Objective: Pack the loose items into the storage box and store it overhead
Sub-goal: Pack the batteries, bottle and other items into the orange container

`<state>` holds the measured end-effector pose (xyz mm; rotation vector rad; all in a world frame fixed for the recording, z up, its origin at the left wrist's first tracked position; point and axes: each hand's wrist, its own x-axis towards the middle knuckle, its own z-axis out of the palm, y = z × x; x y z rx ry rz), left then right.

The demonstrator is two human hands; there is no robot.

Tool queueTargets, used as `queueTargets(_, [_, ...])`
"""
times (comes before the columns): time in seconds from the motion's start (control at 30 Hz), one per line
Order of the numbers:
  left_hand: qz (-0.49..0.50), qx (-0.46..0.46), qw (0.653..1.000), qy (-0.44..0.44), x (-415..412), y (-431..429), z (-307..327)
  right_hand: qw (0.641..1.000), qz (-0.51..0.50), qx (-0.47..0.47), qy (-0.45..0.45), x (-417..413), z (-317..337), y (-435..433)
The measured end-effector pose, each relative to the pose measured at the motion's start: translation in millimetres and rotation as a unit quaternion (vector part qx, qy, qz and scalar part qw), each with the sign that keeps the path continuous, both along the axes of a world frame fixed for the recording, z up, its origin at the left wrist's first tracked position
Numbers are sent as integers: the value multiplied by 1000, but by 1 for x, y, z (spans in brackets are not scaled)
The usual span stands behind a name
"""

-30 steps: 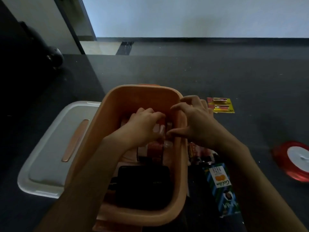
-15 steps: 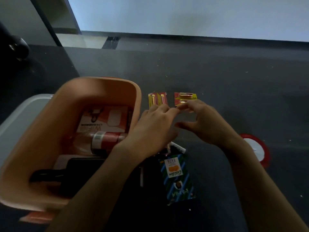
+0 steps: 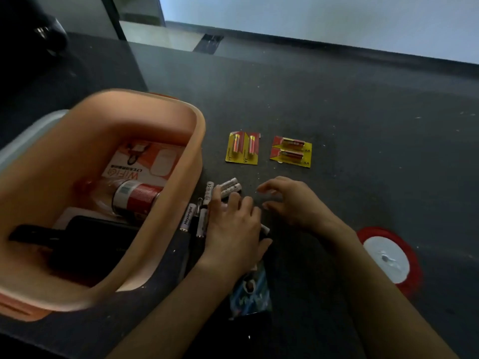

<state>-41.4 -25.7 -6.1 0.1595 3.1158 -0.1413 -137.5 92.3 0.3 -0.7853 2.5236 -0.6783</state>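
An orange storage box (image 3: 199, 141) stands at the left on the dark floor. Inside lie a WiFi carton (image 3: 145, 161), a red-labelled bottle (image 3: 137, 198) and a black pouch (image 3: 90, 244). Several loose white batteries (image 3: 207, 200) lie beside the box's right wall. My left hand (image 3: 233, 229) rests flat over some of them, fingers spread. My right hand (image 3: 290, 200) hovers just right of it, fingers curled and apart, holding nothing I can see. Two yellow-red AA battery cards (image 3: 243, 149) (image 3: 291, 152) lie farther out.
A blue striped packet (image 3: 250, 291) lies under my left wrist. A red ribbon spool (image 3: 388, 257) sits at the right. The box's white lid (image 3: 28, 133) lies behind the box at the left. A wall runs along the far edge.
Both hands left the box and came down on the floor to its right. The loose batteries are now in sight under my left hand. The view shifted right.
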Motion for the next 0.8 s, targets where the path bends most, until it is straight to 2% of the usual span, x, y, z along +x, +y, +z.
queueTargets(0.27, [2,63,998,-6,-6,-28,-5,994,13,-101,-31,-27,-13,-38])
queueTargets(0.5, [15,175,984,8,-2,-37,-8,994,55,-88,-36,-39,-22,-58])
queueTargets(0.63, [24,183,982,34,0,-36,-13,992,24,-103,-66,-39,-23,-46])
queueTargets(0.8, [43,171,984,15,-1,-31,-15,992,6,-62,-108,-38,-18,-23])
